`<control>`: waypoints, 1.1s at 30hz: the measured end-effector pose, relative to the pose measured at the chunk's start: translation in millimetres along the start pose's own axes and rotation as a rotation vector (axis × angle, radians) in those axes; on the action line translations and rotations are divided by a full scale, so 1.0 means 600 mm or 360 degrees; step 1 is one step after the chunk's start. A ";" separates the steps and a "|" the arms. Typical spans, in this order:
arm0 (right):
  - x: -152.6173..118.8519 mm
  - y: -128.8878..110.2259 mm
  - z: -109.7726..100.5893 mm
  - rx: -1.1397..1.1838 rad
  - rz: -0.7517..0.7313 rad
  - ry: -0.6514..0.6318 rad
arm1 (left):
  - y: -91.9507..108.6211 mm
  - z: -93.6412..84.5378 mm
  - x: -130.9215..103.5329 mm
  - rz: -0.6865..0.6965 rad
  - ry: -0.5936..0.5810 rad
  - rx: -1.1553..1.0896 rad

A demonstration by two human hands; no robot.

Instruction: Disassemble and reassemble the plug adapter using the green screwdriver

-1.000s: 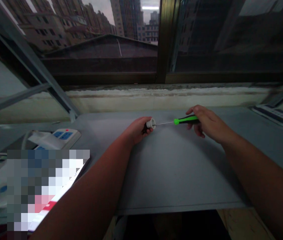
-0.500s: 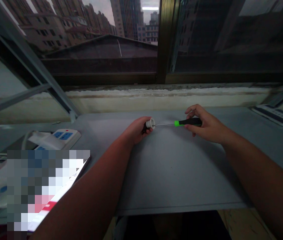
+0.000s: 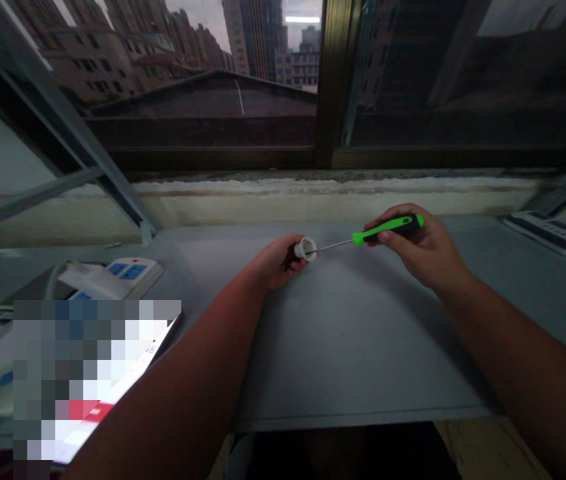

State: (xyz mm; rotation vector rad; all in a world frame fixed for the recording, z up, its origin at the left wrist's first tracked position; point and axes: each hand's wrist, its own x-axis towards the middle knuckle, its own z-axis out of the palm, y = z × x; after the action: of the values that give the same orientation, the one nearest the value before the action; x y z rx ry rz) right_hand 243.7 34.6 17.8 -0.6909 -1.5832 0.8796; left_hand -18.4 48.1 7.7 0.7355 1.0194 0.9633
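My left hand (image 3: 283, 260) is closed around a small white lamp socket (image 3: 307, 249) with a dark part behind it. The socket's round open mouth faces right, toward the camera. Between the fingers of my right hand (image 3: 420, 250) is a screwdriver (image 3: 393, 229) with a green and black handle, its end tilted up to the right. Its thin metal shaft points left and its tip reaches into the socket's mouth. What the tip touches inside is too small to make out.
Both hands are above a grey table (image 3: 343, 360). At the left are a white power strip (image 3: 145, 270) with blue sockets, cables and a blurred-out screen (image 3: 113, 373). Another power strip (image 3: 553, 233) lies at the far right. A window ledge (image 3: 307, 200) runs behind.
My right hand has turned and raised the screwdriver's handle, so more green shows. The socket's mouth has turned more toward the camera and shifted slightly right.
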 end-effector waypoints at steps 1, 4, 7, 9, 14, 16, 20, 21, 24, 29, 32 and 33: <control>-0.002 -0.002 0.002 0.0047 -0.0026 0.0011 | 0.001 0.000 -0.001 -0.0016 -0.0013 -0.0026; -0.008 -0.014 0.004 0.0091 -0.0132 0.0100 | 0.001 0.001 -0.003 -0.0079 -0.0106 -0.0092; -0.012 -0.024 0.002 0.0049 -0.0237 0.0105 | -0.001 0.003 -0.005 -0.0107 -0.0182 -0.0100; -0.013 -0.025 0.001 0.0016 -0.0276 0.0061 | -0.002 0.005 -0.006 -0.0116 -0.0194 -0.0098; -0.014 -0.021 0.003 -0.0044 -0.0308 0.0025 | -0.002 0.005 -0.005 -0.0108 -0.0217 -0.0100; -0.014 -0.021 0.004 -0.0052 -0.0317 0.0030 | -0.003 0.004 -0.004 -0.0117 -0.0243 -0.0097; -0.015 -0.023 0.006 -0.0073 -0.0316 0.0038 | -0.005 0.004 -0.002 -0.0126 -0.0262 -0.0093; -0.015 -0.023 0.006 -0.0079 -0.0310 0.0040 | -0.005 0.004 -0.002 -0.0127 -0.0263 -0.0085; -0.015 -0.020 0.007 -0.0091 -0.0296 0.0038 | -0.007 0.004 0.000 -0.0150 -0.0265 -0.0054; -0.013 -0.015 0.006 -0.0131 -0.0319 0.0005 | -0.010 0.000 0.005 -0.0164 -0.0226 -0.0079; -0.014 -0.016 0.006 -0.0153 -0.0319 0.0017 | -0.012 -0.002 0.008 -0.0175 -0.0234 -0.0060; -0.014 -0.017 0.006 -0.0156 -0.0319 0.0021 | -0.012 -0.002 0.008 -0.0178 -0.0232 -0.0049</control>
State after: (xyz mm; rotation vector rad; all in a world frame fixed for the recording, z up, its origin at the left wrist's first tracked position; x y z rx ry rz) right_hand 242.0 21.3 21.5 -0.5936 -1.6602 0.6526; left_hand -16.3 49.7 -0.6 0.7053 0.9064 0.8152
